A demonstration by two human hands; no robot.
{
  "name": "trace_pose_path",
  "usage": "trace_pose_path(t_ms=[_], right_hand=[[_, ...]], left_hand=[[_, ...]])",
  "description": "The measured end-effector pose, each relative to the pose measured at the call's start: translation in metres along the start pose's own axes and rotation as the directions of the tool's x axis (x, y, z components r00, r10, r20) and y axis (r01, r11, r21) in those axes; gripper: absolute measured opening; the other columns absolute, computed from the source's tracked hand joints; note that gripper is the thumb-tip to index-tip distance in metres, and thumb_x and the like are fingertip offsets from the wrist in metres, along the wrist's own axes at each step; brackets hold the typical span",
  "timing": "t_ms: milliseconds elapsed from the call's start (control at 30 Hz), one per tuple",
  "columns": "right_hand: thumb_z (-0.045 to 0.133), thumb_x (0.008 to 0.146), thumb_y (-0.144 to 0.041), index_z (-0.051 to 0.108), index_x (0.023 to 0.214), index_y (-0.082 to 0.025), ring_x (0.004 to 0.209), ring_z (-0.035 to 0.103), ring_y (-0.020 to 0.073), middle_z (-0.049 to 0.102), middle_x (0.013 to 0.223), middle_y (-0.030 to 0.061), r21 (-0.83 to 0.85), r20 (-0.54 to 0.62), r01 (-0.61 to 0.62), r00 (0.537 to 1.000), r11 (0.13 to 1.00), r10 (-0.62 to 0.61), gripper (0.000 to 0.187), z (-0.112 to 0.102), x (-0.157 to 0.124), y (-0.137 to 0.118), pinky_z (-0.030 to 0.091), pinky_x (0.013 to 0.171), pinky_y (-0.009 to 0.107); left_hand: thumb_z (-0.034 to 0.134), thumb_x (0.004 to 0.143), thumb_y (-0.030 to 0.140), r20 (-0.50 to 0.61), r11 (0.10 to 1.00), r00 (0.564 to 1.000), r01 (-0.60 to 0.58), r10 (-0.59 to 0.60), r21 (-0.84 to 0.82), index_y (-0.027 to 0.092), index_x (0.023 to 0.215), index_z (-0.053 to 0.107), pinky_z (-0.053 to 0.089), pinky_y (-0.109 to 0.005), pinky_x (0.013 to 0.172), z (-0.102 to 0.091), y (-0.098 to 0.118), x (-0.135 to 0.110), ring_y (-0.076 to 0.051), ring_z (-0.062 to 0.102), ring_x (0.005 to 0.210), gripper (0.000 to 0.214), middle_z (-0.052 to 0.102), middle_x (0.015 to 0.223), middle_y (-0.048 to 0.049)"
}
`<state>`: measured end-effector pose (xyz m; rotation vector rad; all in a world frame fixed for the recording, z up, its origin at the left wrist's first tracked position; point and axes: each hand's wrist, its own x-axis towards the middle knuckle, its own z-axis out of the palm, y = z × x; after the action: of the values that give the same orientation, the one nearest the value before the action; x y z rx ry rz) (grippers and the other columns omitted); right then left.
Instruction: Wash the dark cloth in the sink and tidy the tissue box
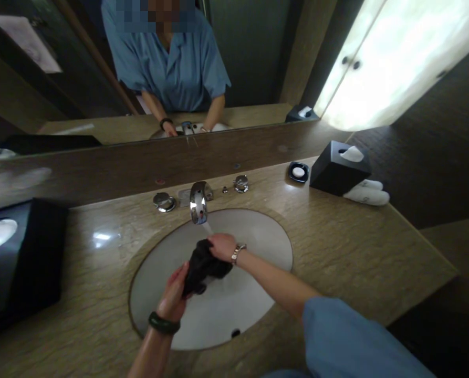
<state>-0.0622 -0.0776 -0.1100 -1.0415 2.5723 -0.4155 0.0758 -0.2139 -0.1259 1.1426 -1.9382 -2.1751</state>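
Over the white oval sink [253, 226] I hold a dark, bunched-up piece of cloth [207, 265] in both hands. My left hand [174, 289], with a dark green bangle at the wrist, grips its lower left end. On the upper right end my right hand [222, 247] is closed, a metal watch band on that wrist. Water runs from the chrome faucet [198, 202] just above and behind the cloth. What kind of cloth item it is, I cannot make out.
Chrome knobs [241, 183] flank the faucet on the stone counter [336, 247]. To the right stand a soap dish [298, 172], a black tissue box [339, 168] and white slippers [368, 195]. A large black box [41, 257] occupies the left. Behind the counter rises a mirror [253, 63].
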Motion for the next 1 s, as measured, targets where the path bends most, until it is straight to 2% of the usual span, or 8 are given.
trace_pose_path(t_ms=[67,167,300,367,500,667,833,1000], right_hand=[[0.049,0.089,-0.025,0.068,0.112,-0.024,0.104,0.064,0.0254,0.069,0.112,0.0096,-0.048,0.011,-0.067,0.998,0.997,0.068,0.030,-0.014,-0.001,0.039,0.052,0.082,0.036],[0.050,0.086,-0.017,0.069,0.117,-0.021,0.121,0.056,0.0332,0.063,0.124,0.0169,-0.077,-0.026,-0.116,0.993,0.990,0.115,0.037,-0.018,-0.012,0.072,0.051,0.091,0.044],[0.046,0.080,-0.008,0.068,0.121,-0.020,0.117,0.061,0.0235,0.069,0.121,0.0097,-0.018,0.020,-0.016,1.000,1.000,0.017,0.047,-0.016,-0.021,0.062,0.048,0.102,0.037],[0.042,0.077,-0.005,0.067,0.119,-0.020,0.109,0.064,0.0167,0.072,0.117,0.0058,0.116,-0.008,0.071,0.997,0.991,-0.071,0.051,-0.027,-0.025,0.047,0.049,0.100,0.029],[0.043,0.073,-0.016,0.072,0.095,-0.019,0.091,0.067,0.0192,0.075,0.096,0.0059,0.412,-0.211,0.156,0.975,0.898,-0.073,0.036,-0.077,-0.044,0.035,0.054,0.088,0.033],[0.052,0.075,-0.043,0.072,0.081,-0.021,0.083,0.069,0.0241,0.073,0.082,0.0078,0.527,-0.241,0.081,0.969,0.846,0.058,0.031,-0.115,-0.069,0.070,0.057,0.078,0.036],[0.057,0.063,-0.041,0.073,0.087,-0.026,0.092,0.071,0.0307,0.076,0.097,0.0102,0.443,-0.163,0.006,0.984,0.896,0.075,0.033,-0.079,-0.050,0.114,0.057,0.090,0.045],[0.048,0.064,-0.029,0.071,0.105,-0.022,0.101,0.070,0.0287,0.075,0.105,0.0121,0.224,-0.108,-0.034,0.992,0.974,0.059,0.047,-0.015,-0.007,0.106,0.056,0.097,0.044]], left_hand=[[0.068,0.064,0.066,-0.092,0.998,0.995,-0.024,0.029,0.054,0.015,0.097,0.066,0.034,-0.025,0.049,-0.027,0.008,0.005,-0.017,0.048,0.061,0.061,0.056,0.071,-0.0032],[0.067,0.063,0.052,-0.199,0.861,0.922,-0.209,0.331,0.465,0.011,0.102,0.073,0.049,-0.040,0.077,-0.060,0.013,0.021,-0.029,0.058,0.084,0.057,0.064,0.088,-0.0133],[0.061,0.075,0.032,0.042,0.583,0.848,-0.398,0.529,0.708,0.008,0.122,0.069,0.032,-0.056,0.110,-0.031,0.003,0.030,-0.043,0.047,0.121,0.054,0.061,0.126,-0.0221],[0.063,0.074,0.020,0.181,0.606,0.843,-0.497,0.507,0.620,0.008,0.134,0.060,0.022,-0.052,0.119,0.008,-0.004,0.030,-0.039,0.040,0.134,0.061,0.056,0.139,-0.0191],[0.057,0.075,0.008,0.295,0.673,0.867,-0.498,0.402,0.547,0.015,0.117,0.072,0.029,-0.056,0.112,0.056,-0.009,0.036,-0.037,0.063,0.111,0.045,0.072,0.112,-0.0180],[0.050,0.079,0.019,0.241,0.808,0.905,-0.423,0.351,0.410,0.017,0.076,0.071,0.042,-0.046,0.096,0.017,0.006,0.029,-0.027,0.062,0.083,0.021,0.068,0.078,-0.0095],[0.048,0.078,0.040,0.111,0.946,0.965,-0.257,0.239,0.198,0.018,0.073,0.051,0.037,-0.028,0.054,-0.021,0.040,0.020,-0.016,0.048,0.058,0.023,0.049,0.062,-0.0004],[0.056,0.074,0.022,-0.055,0.861,0.917,-0.347,0.394,0.372,0.012,0.090,0.066,0.047,-0.041,0.087,-0.041,0.058,0.035,-0.027,0.060,0.091,0.021,0.067,0.089,-0.0120]])
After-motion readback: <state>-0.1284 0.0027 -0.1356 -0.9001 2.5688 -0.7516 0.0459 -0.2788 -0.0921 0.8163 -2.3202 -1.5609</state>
